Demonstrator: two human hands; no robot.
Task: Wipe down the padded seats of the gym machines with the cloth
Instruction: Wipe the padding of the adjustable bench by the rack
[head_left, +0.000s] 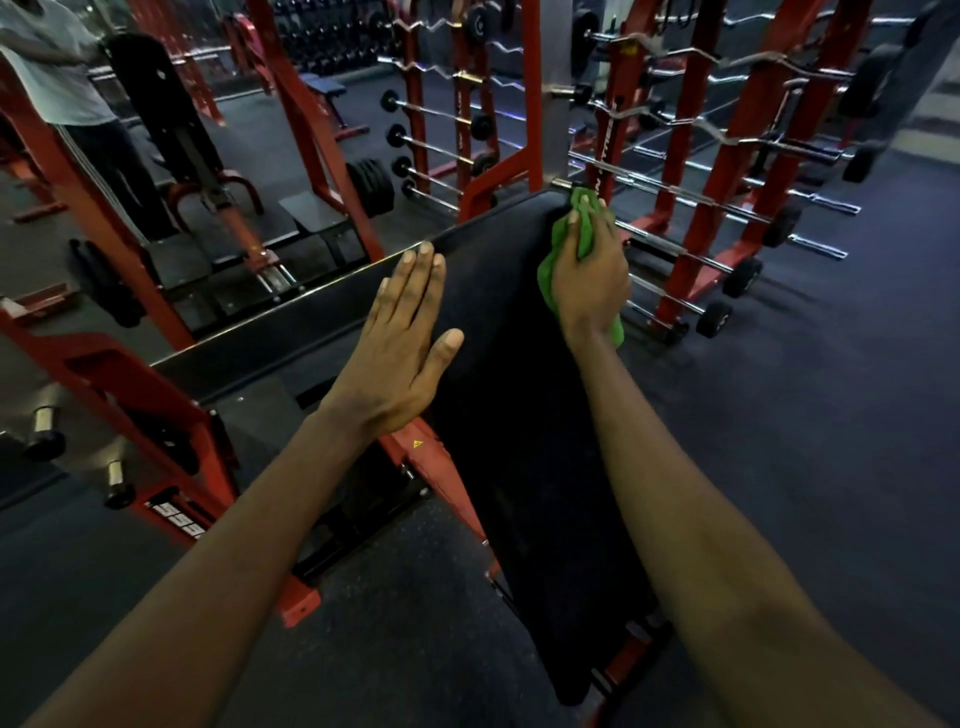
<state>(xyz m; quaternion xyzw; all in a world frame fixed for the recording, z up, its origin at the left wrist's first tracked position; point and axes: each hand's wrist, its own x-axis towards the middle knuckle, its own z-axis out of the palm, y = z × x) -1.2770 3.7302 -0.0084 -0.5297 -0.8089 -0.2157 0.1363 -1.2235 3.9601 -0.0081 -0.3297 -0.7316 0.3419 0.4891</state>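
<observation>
A long black padded seat of a red-framed gym machine runs from the bottom centre up to the middle of the head view. My right hand grips a bunched green cloth and presses it on the pad's upper right edge. My left hand lies flat with straight fingers along the pad's left edge, fingertips near its top corner. Both forearms reach in from the bottom.
Red steel uprights and a rack of barbells stand just beyond the pad. Weight plates hang at centre left. A person in a pale shirt stands at the far left. Dark rubber floor spreads to the right.
</observation>
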